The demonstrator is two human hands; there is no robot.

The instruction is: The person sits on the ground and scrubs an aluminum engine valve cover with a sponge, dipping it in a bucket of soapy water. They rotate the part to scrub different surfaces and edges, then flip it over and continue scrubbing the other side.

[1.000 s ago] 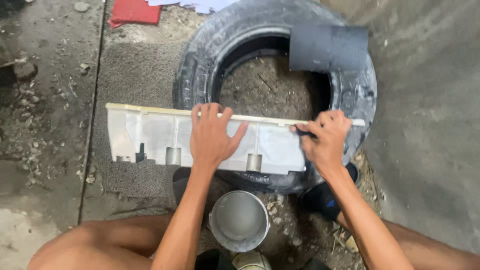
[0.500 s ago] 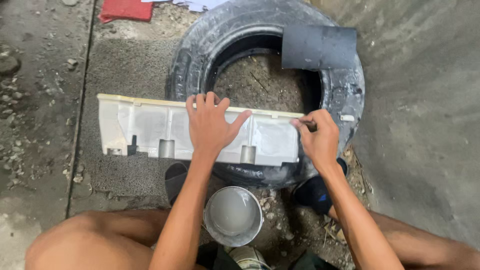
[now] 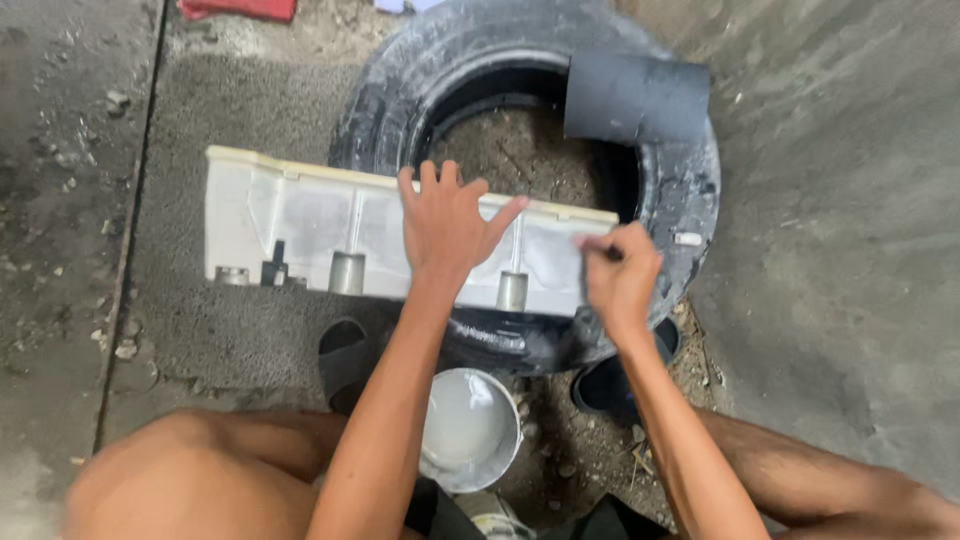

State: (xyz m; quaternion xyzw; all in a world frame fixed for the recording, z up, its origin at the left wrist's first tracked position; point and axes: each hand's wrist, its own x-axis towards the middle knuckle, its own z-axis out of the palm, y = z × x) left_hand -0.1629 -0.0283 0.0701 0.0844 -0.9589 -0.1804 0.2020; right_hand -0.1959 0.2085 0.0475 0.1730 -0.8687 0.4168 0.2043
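Both hands work at a long, off-white moulded plastic panel (image 3: pixel 330 235) that lies across a worn black rubber tyre (image 3: pixel 690 190) on rough grey concrete ground (image 3: pixel 850 200). Left hand (image 3: pixel 445 225) is spread flat, fingers splayed, pressing down on the panel's dusty, scuffed middle. Right hand (image 3: pixel 620 275) is curled shut around a thin dark tool (image 3: pixel 608 253), too small to identify, its tip at the panel's right end. Short grey cylindrical studs (image 3: pixel 347 272) stand along the panel's near edge, and its left end juts out past the tyre over the pebbly concrete. Gritty brown soil (image 3: pixel 520 160) fills the tyre's hollow. A dark, smooth curved sheet (image 3: pixel 635 98) rests on the tyre's far rim. Below the panel, between the person's bare knees, sits a round metal tin (image 3: pixel 465 430) holding a pale whitish liquid. Black rubber sandals (image 3: pixel 345 355) show either side of the tin. A red cloth (image 3: pixel 240 9) lies at the top edge.
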